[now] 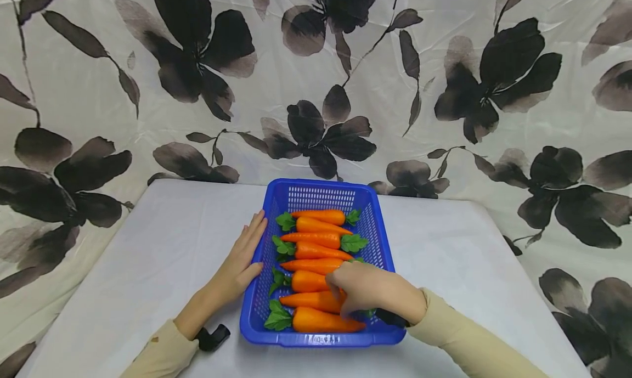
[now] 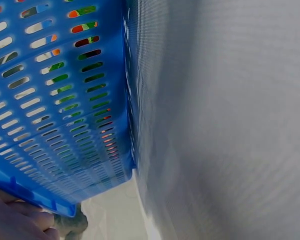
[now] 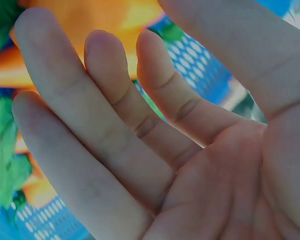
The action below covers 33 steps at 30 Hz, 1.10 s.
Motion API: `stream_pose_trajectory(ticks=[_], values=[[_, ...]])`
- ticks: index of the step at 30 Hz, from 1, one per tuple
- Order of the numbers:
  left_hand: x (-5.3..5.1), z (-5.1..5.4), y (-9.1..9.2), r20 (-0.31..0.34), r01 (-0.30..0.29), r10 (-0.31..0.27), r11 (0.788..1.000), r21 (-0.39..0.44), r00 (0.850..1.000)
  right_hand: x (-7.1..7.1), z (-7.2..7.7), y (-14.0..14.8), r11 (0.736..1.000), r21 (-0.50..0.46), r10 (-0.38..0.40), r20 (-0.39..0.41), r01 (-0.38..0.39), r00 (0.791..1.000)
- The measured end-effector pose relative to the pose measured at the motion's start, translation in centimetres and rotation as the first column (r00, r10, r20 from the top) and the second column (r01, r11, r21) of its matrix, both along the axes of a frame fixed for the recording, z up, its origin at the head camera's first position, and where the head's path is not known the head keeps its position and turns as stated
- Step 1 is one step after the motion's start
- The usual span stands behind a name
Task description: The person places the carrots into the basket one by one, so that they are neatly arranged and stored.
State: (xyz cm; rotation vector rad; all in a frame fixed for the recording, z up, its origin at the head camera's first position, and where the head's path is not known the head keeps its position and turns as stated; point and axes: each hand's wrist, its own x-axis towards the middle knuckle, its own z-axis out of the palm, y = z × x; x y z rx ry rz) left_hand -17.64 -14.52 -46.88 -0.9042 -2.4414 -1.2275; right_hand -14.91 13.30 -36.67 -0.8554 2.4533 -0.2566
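Several orange carrots with green leafy tops lie crosswise in a row, one above another, in a blue plastic basket (image 1: 254,312). My left hand (image 1: 242,252) rests along the basket's left rim with its fingers straight. In the left wrist view, part of this hand (image 2: 19,217) shows by the rim at the lower left. My right hand (image 1: 367,287) reaches over the basket's right side to the nearer carrots, above the front carrot (image 1: 326,320). The right wrist view shows its fingers (image 3: 89,105) loosely bent and spread from the thumb, with nothing held in the palm.
The basket stands on a table with a white cloth (image 1: 439,246). Behind it hangs a pale curtain (image 1: 395,109) with dark flowers. A black strap piece (image 1: 213,338) sits at the left wrist. Slotted basket walls (image 2: 64,105) stand above the table surface.
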Motion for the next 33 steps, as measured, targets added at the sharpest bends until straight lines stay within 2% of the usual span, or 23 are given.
stream_pose_trajectory(ticks=[4,8,11,15,18,21,24,27,30,33], values=[[0.0,-0.1,0.0,0.014,0.001,-0.001,1.000,-0.019,1.000,-0.5,0.7,1.5,0.989,-0.140,0.036,-0.006,-0.037,0.999],[0.1,-0.2,0.0,0.033,-0.007,0.008,1.000,-0.030,0.999,-0.8,1.4,2.8,0.975,-0.223,0.022,-0.026,-0.028,0.999],[0.2,-0.3,0.0,0.045,-0.011,0.012,1.000,-0.029,0.999,-0.9,1.9,3.9,0.958,-0.285,-0.007,-0.041,-0.005,0.999],[0.2,-0.3,0.0,0.028,-0.009,0.010,0.999,-0.037,1.000,-0.9,2.8,5.5,0.929,-0.370,-0.056,-0.090,0.019,0.994],[0.2,-0.3,-0.1,0.004,-0.006,0.006,0.999,-0.041,1.000,-0.9,3.5,6.6,0.905,-0.423,-0.116,-0.142,0.046,0.983],[0.3,-0.3,-0.1,-0.002,-0.008,0.008,0.999,-0.048,1.000,-0.8,4.1,7.9,0.875,-0.478,-0.187,-0.196,0.072,0.963],[0.3,-0.3,-0.2,-0.008,-0.015,0.015,0.998,-0.063,1.000,-0.9,4.3,9.1,0.831,-0.553,-0.259,-0.273,0.069,0.927],[0.4,-0.4,-0.2,-0.027,-0.019,0.017,0.996,-0.085,0.999,-0.8,4.1,10.2,0.777,-0.628,-0.343,-0.360,0.047,0.867],[0.5,-0.3,-0.3,-0.028,-0.026,0.023,0.993,-0.118,0.999,-0.7,3.7,11.2,0.724,-0.689,-0.443,-0.436,0.026,0.783],[0.5,0.1,-0.4,-0.014,-0.046,0.044,0.986,-0.161,0.999,-0.7,3.2,12.1,0.683,-0.730,-0.536,-0.502,-0.001,0.678]])
